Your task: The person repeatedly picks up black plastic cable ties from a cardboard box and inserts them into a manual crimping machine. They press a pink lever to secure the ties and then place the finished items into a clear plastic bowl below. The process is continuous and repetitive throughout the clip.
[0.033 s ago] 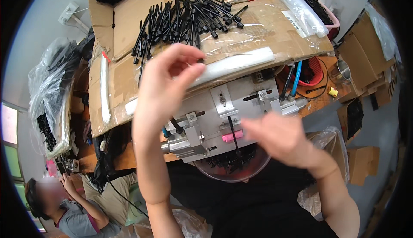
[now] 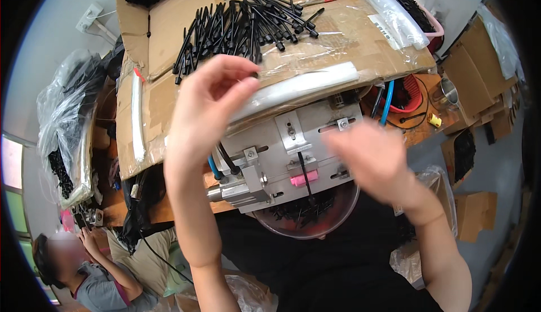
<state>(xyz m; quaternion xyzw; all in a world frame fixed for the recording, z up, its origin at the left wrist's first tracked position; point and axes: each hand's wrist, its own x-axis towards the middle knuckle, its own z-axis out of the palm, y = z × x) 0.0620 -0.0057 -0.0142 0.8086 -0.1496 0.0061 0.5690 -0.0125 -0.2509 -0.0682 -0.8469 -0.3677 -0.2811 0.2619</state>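
My left hand [image 2: 205, 106] is over the near edge of the cardboard, thumb and forefinger pinched on a small black piece [image 2: 255, 75]; the rest of it is hidden. Beyond that hand lies a heap of black rods with thicker ends [image 2: 242, 30]. My right hand [image 2: 372, 157] is smeared by motion over the right side of a metal fixture [image 2: 270, 129], so its fingers are unclear. One black rod [image 2: 305, 171] lies across the fixture beside a pink block [image 2: 304, 178], its lower end over a clear bowl [image 2: 345, 213] of black pieces.
A white plastic roll [image 2: 304, 83] lies along the cardboard's near edge [image 2: 389, 67]. Blue tubing [image 2: 387, 103] and a red basket [image 2: 416, 100] are at the right, with a metal cup [image 2: 449, 91]. Another person [image 2: 112, 278] sits at the lower left.
My left hand has shifted slightly left, still pinching the small black piece. My right hand has moved a little up and right, away from the rod on the fixture.
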